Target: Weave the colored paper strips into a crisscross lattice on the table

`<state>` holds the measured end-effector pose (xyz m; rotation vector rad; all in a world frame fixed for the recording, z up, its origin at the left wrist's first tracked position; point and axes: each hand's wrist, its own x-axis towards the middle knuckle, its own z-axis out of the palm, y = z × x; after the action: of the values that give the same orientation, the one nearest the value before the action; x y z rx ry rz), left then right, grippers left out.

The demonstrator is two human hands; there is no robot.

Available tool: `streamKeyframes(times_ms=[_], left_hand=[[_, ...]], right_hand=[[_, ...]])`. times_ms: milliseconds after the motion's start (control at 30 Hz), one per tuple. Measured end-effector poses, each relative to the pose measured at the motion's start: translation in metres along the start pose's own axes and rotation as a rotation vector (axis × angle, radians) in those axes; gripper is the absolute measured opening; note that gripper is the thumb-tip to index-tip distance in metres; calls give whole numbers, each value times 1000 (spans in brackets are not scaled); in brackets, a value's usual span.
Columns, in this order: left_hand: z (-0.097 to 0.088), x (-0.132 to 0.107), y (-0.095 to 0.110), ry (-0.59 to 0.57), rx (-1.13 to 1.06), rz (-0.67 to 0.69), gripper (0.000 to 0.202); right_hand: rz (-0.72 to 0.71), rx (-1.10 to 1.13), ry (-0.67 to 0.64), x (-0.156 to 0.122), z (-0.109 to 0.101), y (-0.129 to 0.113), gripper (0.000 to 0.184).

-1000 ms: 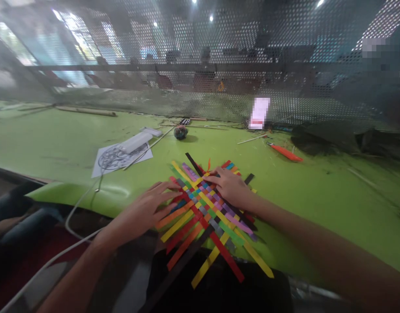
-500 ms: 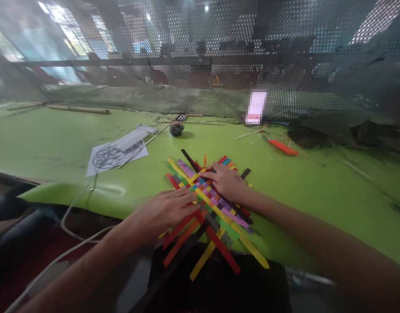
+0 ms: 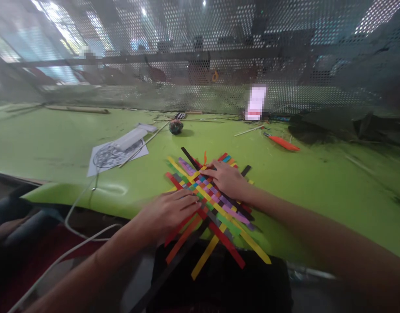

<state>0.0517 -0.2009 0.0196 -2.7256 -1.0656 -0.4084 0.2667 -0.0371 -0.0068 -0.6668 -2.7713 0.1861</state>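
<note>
A mat of woven coloured strips (image 3: 216, 198) lies at the table's front edge, its loose ends fanning out on all sides. Several of these ends, among them a long yellow strip (image 3: 252, 245) and a red strip (image 3: 227, 245), reach out over the near edge. My left hand (image 3: 175, 208) rests on the mat's left side, palm down with fingers stretched. On the upper right part of the weave lies my right hand (image 3: 230, 178), its fingers extended toward the top corner near a small upright orange strip end (image 3: 205, 157). Strips under both hands are hidden.
The green table (image 3: 317, 187) holds a dark fuzzy ball (image 3: 176, 126), an orange-handled tool (image 3: 282, 142) and a printed sheet (image 3: 98, 161) with a white device and cable on it. A perforated screen (image 3: 200, 95) stands along the back. At the left edge, part of a person shows.
The camera view has shifted slightly. Both hands stay on the woven strips, my left hand a touch higher on them. The near strip ends have swung slightly to the right.
</note>
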Motion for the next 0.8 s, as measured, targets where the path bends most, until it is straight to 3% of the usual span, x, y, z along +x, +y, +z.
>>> streamKeyframes(times_ms=[133, 267, 400, 533, 800], left_hand=[[3, 4, 8, 25, 50, -57, 30], [1, 3, 17, 29, 53, -196, 25], [2, -5, 21, 52, 89, -484, 20], [11, -7, 26, 45, 142, -772, 30], [17, 1, 35, -24, 181, -839, 29]], right_hand=[[4, -8, -14, 0, -1, 0, 49], [13, -2, -24, 1, 0, 0, 49], [5, -3, -17, 1, 0, 0, 49], [4, -17, -16, 1, 0, -1, 48], [5, -35, -28, 1, -3, -3, 50]])
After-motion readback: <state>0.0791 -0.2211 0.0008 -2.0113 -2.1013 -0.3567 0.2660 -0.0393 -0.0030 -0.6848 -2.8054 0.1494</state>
